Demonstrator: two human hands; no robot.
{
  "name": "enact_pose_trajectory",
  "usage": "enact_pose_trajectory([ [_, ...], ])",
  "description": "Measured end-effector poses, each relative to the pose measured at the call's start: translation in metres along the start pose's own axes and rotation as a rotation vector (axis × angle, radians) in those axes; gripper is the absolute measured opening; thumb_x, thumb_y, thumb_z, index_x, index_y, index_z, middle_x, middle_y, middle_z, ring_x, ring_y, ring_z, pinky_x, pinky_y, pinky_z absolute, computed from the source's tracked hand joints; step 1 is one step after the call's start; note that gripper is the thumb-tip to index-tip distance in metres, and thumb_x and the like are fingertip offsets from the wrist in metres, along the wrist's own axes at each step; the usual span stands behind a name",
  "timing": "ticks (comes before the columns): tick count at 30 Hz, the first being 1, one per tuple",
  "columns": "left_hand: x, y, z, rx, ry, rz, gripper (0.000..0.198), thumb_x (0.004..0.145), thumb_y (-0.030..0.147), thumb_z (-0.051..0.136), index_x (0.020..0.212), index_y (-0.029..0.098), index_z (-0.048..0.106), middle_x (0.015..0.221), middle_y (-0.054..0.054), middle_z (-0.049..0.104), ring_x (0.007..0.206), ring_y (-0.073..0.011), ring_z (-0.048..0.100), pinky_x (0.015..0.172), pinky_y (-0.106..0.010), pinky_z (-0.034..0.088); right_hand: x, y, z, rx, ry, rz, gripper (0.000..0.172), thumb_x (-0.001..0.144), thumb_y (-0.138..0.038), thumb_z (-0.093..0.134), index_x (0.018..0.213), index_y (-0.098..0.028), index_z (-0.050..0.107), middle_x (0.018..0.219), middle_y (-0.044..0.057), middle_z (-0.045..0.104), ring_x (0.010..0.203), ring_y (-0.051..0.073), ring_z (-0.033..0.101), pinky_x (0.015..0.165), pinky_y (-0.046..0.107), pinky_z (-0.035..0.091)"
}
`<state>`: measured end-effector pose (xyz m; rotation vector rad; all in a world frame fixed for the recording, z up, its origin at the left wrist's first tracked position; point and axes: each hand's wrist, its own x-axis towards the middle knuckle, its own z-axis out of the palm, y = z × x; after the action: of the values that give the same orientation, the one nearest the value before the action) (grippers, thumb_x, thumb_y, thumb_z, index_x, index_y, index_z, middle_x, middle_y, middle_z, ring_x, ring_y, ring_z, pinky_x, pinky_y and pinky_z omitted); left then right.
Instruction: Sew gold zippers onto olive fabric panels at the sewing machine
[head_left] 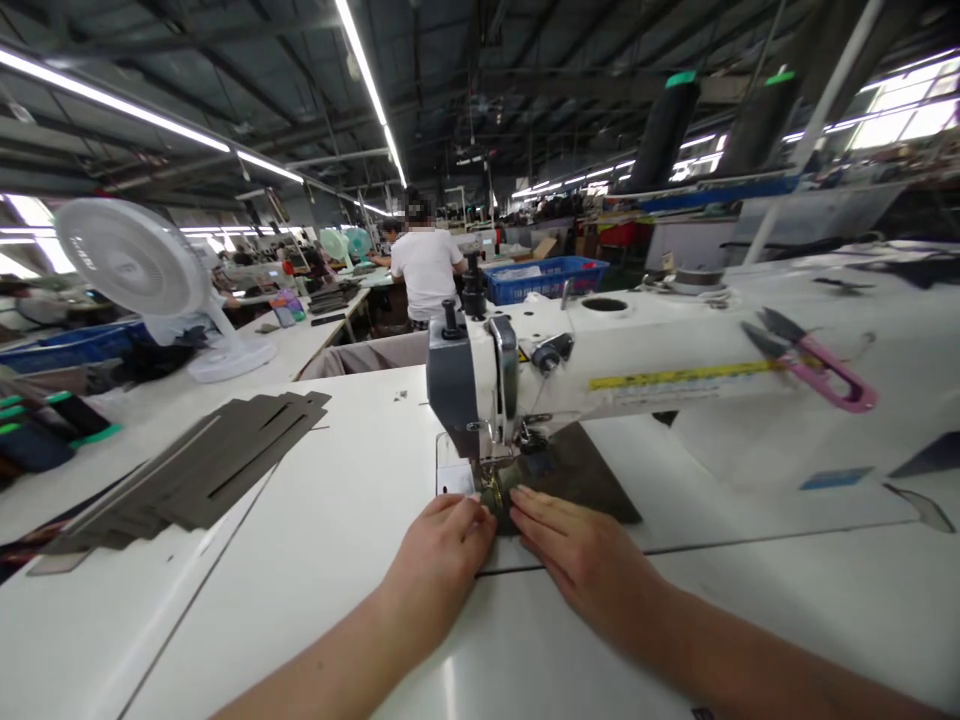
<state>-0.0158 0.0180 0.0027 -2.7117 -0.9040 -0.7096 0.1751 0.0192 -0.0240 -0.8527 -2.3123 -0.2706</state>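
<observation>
A dark olive fabric piece (592,480) lies flat on the white table under the head of a sewing machine (487,380). My left hand (442,545) is at the piece's left front edge, its thumb and fingers pinched together on the cloth close to the presser foot (491,465). On the other side of the foot, my right hand (570,545) rests with fingers stretched out flat on the fabric. The needle area is small and partly blurred, so the stitching cannot be made out.
Left of the machine lies a fanned stack of dark fabric pieces (202,460). Behind it stands a white fan (142,260). Thread snips with pink handles (832,380) sit on the machine arm. Further back are a blue basket (547,278) and a person in a white shirt (427,270).
</observation>
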Motion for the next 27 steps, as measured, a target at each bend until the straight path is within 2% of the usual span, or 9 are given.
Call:
enact_pose_trajectory([
  [11,0.006,-0.008,0.004,0.022,-0.007,0.025,0.027,0.090,0.013,0.032,0.088,0.010,0.059,0.077,-0.009,0.058,0.070,-0.0181,0.055,0.065,-0.033,0.053,0.009,0.007,0.005,-0.026,0.013,-0.049,0.026,0.081,-0.003,0.043,0.093,-0.004,0.066,0.097,0.015,0.067,0.090,0.022,0.064,0.083,0.032,0.052],
  [17,0.011,-0.016,0.009,0.036,-0.057,-0.014,0.025,0.088,0.011,0.033,0.088,0.010,0.059,0.076,-0.009,0.056,0.070,-0.0189,0.054,0.067,-0.033,0.052,0.023,0.012,0.003,0.026,0.032,-0.014,0.035,0.087,-0.005,0.032,0.086,-0.009,0.066,0.090,0.013,0.068,0.078,0.019,0.066,0.066,0.028,0.056],
  [22,0.012,-0.020,0.016,0.081,-0.033,-0.042,0.026,0.089,0.011,0.034,0.082,0.009,0.059,0.073,-0.009,0.056,0.069,-0.0193,0.054,0.064,-0.032,0.052,0.026,0.016,0.006,0.071,0.061,0.002,0.034,0.089,-0.009,0.031,0.090,-0.010,0.065,0.089,0.013,0.068,0.080,0.019,0.065,0.072,0.030,0.055],
  [27,0.012,-0.021,0.017,0.085,-0.035,-0.055,0.027,0.090,0.012,0.034,0.078,0.010,0.059,0.071,-0.008,0.055,0.066,-0.0183,0.052,0.062,-0.031,0.051,0.025,0.017,0.008,0.072,0.029,0.016,0.034,0.089,-0.010,0.031,0.089,-0.008,0.065,0.086,0.014,0.068,0.078,0.022,0.065,0.068,0.033,0.056],
])
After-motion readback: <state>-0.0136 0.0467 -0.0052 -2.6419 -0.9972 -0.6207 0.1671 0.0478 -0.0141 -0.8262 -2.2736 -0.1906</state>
